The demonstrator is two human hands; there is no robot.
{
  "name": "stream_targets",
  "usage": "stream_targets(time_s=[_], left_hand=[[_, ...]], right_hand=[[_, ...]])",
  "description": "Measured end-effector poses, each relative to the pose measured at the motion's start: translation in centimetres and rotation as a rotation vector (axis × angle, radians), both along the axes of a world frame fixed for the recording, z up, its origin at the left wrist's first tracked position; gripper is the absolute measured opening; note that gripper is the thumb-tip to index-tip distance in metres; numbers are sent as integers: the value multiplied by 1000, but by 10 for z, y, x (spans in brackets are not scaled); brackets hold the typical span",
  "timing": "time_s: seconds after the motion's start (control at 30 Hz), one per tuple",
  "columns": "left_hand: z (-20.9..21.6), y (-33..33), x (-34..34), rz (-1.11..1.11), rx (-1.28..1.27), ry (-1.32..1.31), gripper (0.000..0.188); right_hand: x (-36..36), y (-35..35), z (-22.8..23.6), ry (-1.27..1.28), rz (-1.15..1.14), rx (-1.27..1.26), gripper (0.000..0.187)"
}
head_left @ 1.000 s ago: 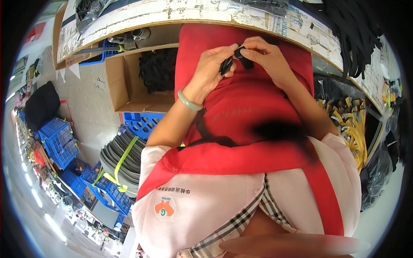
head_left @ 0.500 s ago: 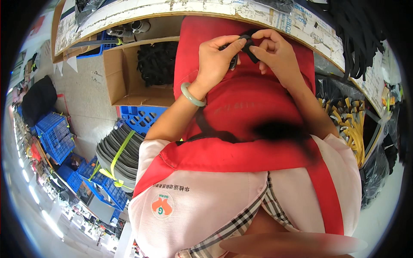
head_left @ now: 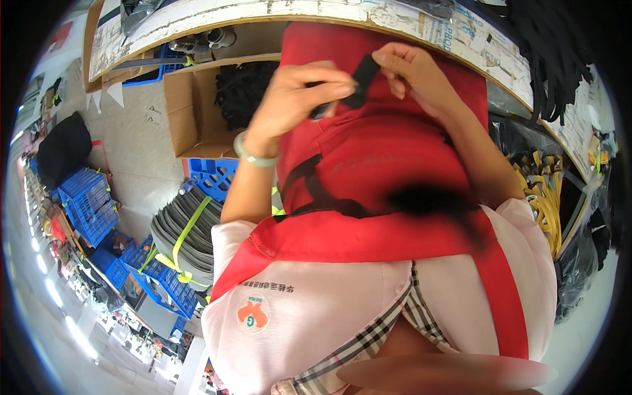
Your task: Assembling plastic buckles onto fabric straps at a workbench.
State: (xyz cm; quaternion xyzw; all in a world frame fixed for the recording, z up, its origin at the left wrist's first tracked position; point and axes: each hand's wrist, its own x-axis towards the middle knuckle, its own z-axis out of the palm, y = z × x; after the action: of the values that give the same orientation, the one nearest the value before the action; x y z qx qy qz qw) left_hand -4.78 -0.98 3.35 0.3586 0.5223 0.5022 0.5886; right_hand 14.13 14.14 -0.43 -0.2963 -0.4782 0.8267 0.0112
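Note:
Over the red apron point(head_left: 388, 141) on my lap, a short, flat piece of black webbing strap point(head_left: 364, 80) is held up. My right hand point(head_left: 416, 78) pinches its upper end between thumb and fingers. My left hand point(head_left: 304, 99), wearing a pale green bangle, is closed and somewhat blurred. A small, dark, shiny object point(head_left: 320, 111) shows beneath its fingers; its kind is hidden. The left fingertips are next to the strap's lower left edge, and I cannot tell whether they touch it.
Left of my lap stands an open cardboard box point(head_left: 187, 118) with tangled black straps. A worn table edge point(head_left: 316, 14) curves ahead. Black straps point(head_left: 553, 72) hang at far right, above yellow straps point(head_left: 543, 197). A grey strap roll point(head_left: 184, 227) and blue crates point(head_left: 89, 197) are left.
My left hand has moved left and away from my right hand, taking the small dark object with it. The black strap now hangs more exposed from my right fingers.

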Motion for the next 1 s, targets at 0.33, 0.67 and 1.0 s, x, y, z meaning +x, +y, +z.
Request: stream_targets(time_s=[0.33,0.67,1.0], left_hand=[[39,-71,-50,456,-32,398,76],[-42,2,19,45,-108,-239,48],[-62,2,15,-81,-46,-745,53]], right_hand=[[-28,-21,12,2,254,348,23],[-10,-13,10,-70,161,250,22],[0,-6,26,133,271,856,13]])
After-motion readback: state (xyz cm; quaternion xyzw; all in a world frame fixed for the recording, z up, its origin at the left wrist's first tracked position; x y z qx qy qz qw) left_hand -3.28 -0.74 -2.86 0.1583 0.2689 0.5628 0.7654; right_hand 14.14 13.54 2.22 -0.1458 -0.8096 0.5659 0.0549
